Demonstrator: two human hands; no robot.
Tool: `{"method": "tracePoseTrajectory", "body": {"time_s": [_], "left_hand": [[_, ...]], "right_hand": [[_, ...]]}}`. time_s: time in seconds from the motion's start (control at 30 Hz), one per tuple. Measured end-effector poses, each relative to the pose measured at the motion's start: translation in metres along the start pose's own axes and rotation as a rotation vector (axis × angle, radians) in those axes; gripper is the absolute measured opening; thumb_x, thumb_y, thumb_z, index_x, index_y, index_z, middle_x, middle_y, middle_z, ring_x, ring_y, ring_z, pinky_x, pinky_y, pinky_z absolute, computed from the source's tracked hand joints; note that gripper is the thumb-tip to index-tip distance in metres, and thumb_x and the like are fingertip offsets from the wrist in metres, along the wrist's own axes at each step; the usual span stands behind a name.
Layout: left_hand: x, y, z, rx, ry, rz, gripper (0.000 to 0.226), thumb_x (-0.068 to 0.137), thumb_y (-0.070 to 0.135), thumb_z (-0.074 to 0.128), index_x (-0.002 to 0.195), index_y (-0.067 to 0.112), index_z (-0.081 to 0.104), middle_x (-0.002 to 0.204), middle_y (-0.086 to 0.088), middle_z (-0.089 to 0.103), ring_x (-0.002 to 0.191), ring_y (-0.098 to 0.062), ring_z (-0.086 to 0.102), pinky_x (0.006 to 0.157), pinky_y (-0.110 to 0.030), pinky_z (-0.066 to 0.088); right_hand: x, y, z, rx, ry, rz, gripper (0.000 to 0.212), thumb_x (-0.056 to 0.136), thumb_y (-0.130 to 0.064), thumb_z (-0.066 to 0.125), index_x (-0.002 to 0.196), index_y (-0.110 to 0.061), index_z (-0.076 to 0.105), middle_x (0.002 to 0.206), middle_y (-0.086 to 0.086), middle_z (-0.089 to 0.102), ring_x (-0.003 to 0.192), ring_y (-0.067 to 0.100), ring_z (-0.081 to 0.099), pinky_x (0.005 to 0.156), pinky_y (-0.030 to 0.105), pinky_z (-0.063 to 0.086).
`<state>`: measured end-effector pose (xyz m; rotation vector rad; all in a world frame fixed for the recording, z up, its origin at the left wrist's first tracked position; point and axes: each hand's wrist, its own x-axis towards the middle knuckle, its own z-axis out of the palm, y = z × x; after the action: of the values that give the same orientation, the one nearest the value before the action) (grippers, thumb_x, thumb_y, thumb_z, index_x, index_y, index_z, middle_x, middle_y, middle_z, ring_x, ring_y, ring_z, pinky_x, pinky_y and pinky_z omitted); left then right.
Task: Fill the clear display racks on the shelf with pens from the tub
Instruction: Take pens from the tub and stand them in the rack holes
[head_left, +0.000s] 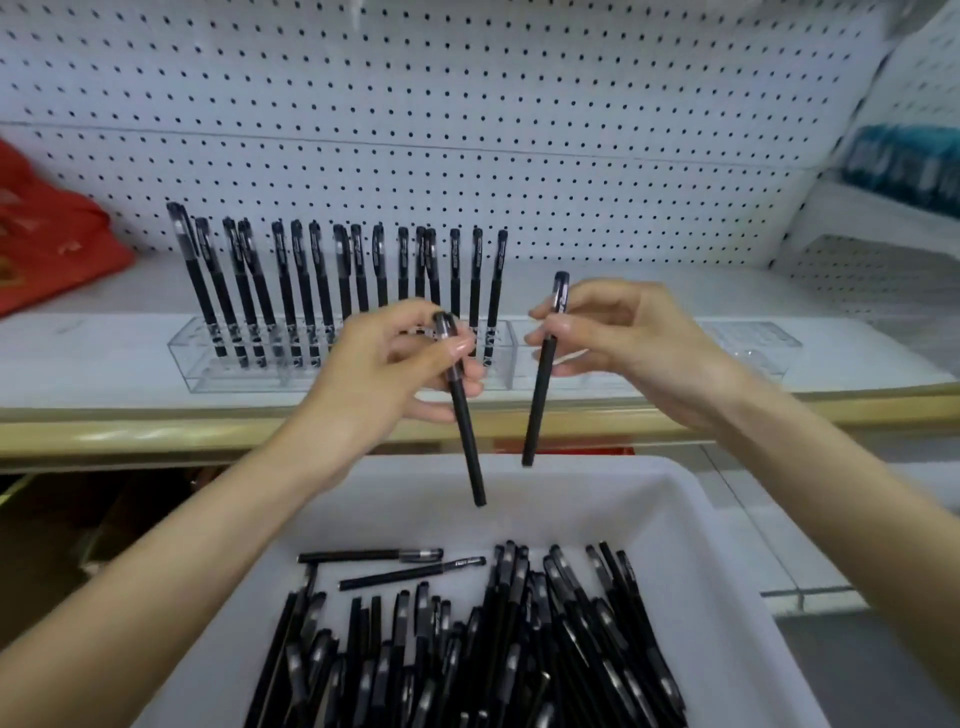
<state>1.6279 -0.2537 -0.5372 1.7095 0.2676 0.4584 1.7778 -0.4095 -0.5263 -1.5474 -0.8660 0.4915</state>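
Note:
My left hand pinches a black pen near its cap, the barrel hanging down over the tub. My right hand pinches a second black pen just below its cap, nearly upright. Both hands hover in front of the shelf edge. A clear display rack on the shelf holds several black pens standing upright with caps up. To its right stands another clear rack with no pens in view. The white tub below holds a heap of many black pens.
A red plastic bag lies on the shelf at far left. White pegboard backs the shelf. The shelf's beige front edge runs across just above the tub. Packaged goods sit on a neighbouring shelf at upper right.

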Motion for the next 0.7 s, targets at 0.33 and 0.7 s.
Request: {"method": "tracePoseTrajectory", "body": {"time_s": [0.33,0.7], "left_hand": [[0.035,0.018,-0.018,-0.019,0.02,-0.03,0.011,0.084,0.014,0.064,0.094,0.013,0.07,0.083,-0.004,0.075,0.08,-0.016,0.073,0.066,-0.027,0.06],[0.043,-0.006,-0.012,-0.075,0.064,-0.068,0.01,0.088,0.015,0.063,0.094,0.013,0.07,0.084,-0.005,0.075,0.081,-0.017,0.073,0.066,-0.028,0.059]], "right_hand": [[0.088,-0.024,-0.035,-0.206,0.302,-0.138,0.021,0.083,-0.009,0.072,0.097,0.006,0.065,0.074,0.0,0.073,0.068,0.016,0.07,0.075,0.036,0.06],[0.102,-0.008,-0.033,-0.271,0.279,-0.155,0.012,0.083,-0.012,0.073,0.092,-0.006,0.07,0.079,0.006,0.073,0.072,0.018,0.07,0.071,0.031,0.059]]}}
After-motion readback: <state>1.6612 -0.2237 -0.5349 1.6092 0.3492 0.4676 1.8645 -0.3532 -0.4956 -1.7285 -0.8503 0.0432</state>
